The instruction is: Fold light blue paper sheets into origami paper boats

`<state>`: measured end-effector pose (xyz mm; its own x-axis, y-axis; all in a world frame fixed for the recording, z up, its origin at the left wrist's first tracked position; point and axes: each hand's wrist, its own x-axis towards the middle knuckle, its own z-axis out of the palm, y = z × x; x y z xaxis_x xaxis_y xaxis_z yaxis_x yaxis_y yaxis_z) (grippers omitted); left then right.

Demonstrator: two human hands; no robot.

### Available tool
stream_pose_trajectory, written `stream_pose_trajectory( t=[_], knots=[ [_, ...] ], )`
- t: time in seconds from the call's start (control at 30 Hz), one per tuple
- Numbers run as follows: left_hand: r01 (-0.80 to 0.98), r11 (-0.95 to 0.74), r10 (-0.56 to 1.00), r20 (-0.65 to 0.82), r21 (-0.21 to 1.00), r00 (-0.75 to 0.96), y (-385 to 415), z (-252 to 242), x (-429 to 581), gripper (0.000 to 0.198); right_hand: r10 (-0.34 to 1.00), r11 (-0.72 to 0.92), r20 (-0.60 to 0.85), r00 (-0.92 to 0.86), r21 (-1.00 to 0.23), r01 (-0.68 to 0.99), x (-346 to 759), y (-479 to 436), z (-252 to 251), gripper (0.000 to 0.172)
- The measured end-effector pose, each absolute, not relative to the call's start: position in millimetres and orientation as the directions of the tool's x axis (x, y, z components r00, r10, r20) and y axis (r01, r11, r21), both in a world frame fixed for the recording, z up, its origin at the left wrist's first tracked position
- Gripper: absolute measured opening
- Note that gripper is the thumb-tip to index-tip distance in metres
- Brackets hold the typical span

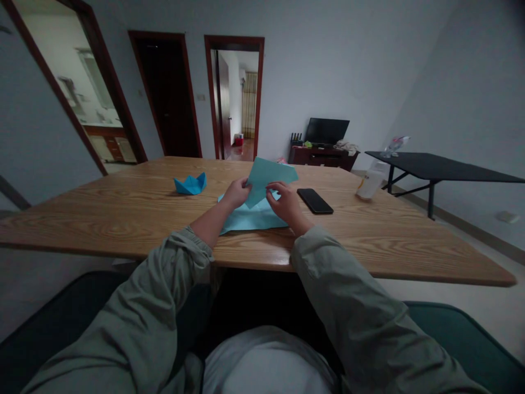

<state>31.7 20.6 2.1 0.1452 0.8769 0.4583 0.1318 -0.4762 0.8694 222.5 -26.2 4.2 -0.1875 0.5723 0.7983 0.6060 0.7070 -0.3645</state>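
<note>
A folded teal paper [262, 176] is held up above the table between my two hands. My left hand [238, 192] is closed on its left edge, the thumb on the near face. At the paper's lower right, my right hand [284, 201] has its thumb and index finger pinched together against the sheet. Beneath both hands, light blue paper [254, 218] lies on the wooden table [135, 219]. A blue folded paper boat [191, 184] stands to the left of my left hand. Just right of my right hand is a black phone [315, 201], lying flat.
A clear plastic bottle [370, 181] stands on the table's right part. Beyond the table are a black folding table [443, 166] at the right and a TV [327, 131] on a dark cabinet [324, 157]. Chairs flank my seat.
</note>
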Motion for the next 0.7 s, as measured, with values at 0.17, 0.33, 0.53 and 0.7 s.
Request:
stream_pose_trajectory(
  t=[0.17,0.33,0.53,0.7],
  knots=[
    [0.175,-0.452,0.89,0.431,0.875,0.148,21,2,16,0.022,0.502,0.551,0.863,0.051,-0.365,0.751,257,-19,11,0.029],
    [0.194,-0.439,0.886,0.389,0.877,0.251,17,2,12,0.024,0.618,0.518,0.786,0.027,-0.433,0.738,268,-16,8,0.042],
    [0.196,-0.433,0.891,0.384,0.88,0.243,16,3,9,0.026,0.718,0.524,0.696,0.01,-0.549,0.651,265,-16,6,0.036],
    [0.186,-0.408,0.909,0.38,0.894,0.171,14,5,8,0.033,0.725,0.526,0.686,0.06,-0.607,0.596,265,-12,5,0.032]
  ],
)
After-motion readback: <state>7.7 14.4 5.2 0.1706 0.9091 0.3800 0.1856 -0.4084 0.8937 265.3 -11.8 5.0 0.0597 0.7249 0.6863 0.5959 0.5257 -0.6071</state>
